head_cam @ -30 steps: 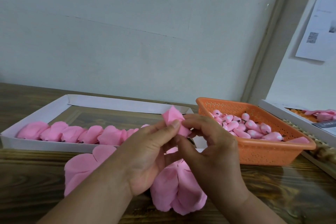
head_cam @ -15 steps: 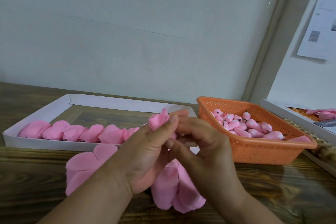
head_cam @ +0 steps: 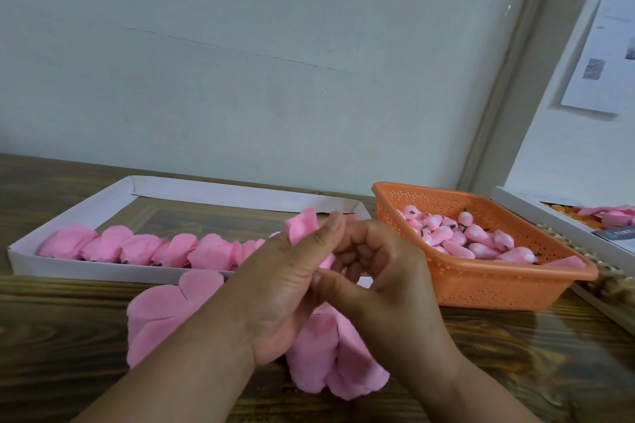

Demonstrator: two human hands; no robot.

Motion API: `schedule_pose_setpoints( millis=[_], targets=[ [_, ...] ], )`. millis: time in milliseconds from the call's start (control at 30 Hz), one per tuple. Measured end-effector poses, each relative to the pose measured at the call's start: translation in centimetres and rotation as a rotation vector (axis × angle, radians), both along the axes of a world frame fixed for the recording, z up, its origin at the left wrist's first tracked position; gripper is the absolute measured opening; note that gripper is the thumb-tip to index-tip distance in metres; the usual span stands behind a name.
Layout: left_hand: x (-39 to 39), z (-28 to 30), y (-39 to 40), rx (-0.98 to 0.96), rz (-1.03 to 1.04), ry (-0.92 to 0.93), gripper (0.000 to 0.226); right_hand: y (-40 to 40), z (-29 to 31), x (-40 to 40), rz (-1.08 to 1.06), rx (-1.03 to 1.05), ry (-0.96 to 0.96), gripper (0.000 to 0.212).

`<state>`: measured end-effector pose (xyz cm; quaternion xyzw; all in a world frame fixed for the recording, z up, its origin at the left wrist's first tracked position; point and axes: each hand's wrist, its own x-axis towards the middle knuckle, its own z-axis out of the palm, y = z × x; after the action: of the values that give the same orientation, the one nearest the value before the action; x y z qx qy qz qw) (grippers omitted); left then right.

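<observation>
Just left of the orange basket (head_cam: 498,285), pinches a pink petal (head_cam: 302,225) with the left hand (head_cam: 275,288), pressing the thumb on it and leaving the petal top poking up above the thumb. Curls the right hand (head_cam: 391,282) in close, touching the left one, with fingers bent toward the low end of the petal. Cannot tell whether those bent fingers grip the petal or only brush it (too much hidden behind the knuckles).

A second ago, held the petal up between the tips of both hands, a little nearer the basket. Has since passed it over to the left thumb, a bit farther from the basket, and rolled it tighter. Has also tucked the right fingers down and in.

Looks like wrapping the petal round something small, maybe a bud like the pink buds (head_cam: 481,240) lying in the basket, though cannot see any bud inside. At a guess, has begun the wrap on one more flower and has not finished it or put it down yet.

Farther left of the basket: a white box (head_cam: 103,271) with a row of pink wrapped flowers (head_cam: 171,249) along its near side. Probably the place for this one later.

Left of the basket and nearer the person, under both hands: loose flat petals (head_cam: 161,312) on the wooden table (head_cam: 515,371). No change there.
</observation>
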<state>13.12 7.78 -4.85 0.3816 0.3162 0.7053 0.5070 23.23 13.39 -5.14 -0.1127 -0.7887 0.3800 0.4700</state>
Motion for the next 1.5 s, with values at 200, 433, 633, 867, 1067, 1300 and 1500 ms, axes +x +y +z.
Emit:
schedule_pose_setpoints(
  millis=[200, 433, 633, 867, 1067, 1300, 1500],
  targets=[
    [-0.2, -0.2, 0.2, -0.009, 0.003, 0.029, 0.044, 0.6, 0.0, 0.0, 0.196, -0.315, -0.015, 0.017],
    [-0.5, -0.5, 0.3, -0.036, 0.165, 0.249, 0.035, 1.6, 1.8, 1.4, 0.035, -0.155, -0.076, 0.017],
    [0.0, -0.6, -0.1, -0.085, 0.338, 0.706, 0.012, 2.2, 2.8, 2.8, -0.016, 0.134, -0.245, 0.042],
    [0.3, -0.7, 0.1, -0.084, 0.418, 0.845, 0.080, 3.3, 3.3, 3.8, -0.008, 0.217, -0.341, 0.037],
    [0.5, -1.6, 0.8, -0.085, 0.294, 0.885, 0.094, 2.9, 2.8, 3.3, 0.425, -0.087, -0.308, 0.035],
    [0.6, -1.8, 0.9, -0.062, 0.228, 0.887, 0.100, 3.1, 2.9, 3.5, 0.484, -0.152, -0.310, 0.027],
    [0.6, -1.5, 0.9, -0.036, 0.171, 0.916, 0.065, 3.3, 3.0, 3.8, 0.437, -0.035, -0.357, 0.034]
  ],
)
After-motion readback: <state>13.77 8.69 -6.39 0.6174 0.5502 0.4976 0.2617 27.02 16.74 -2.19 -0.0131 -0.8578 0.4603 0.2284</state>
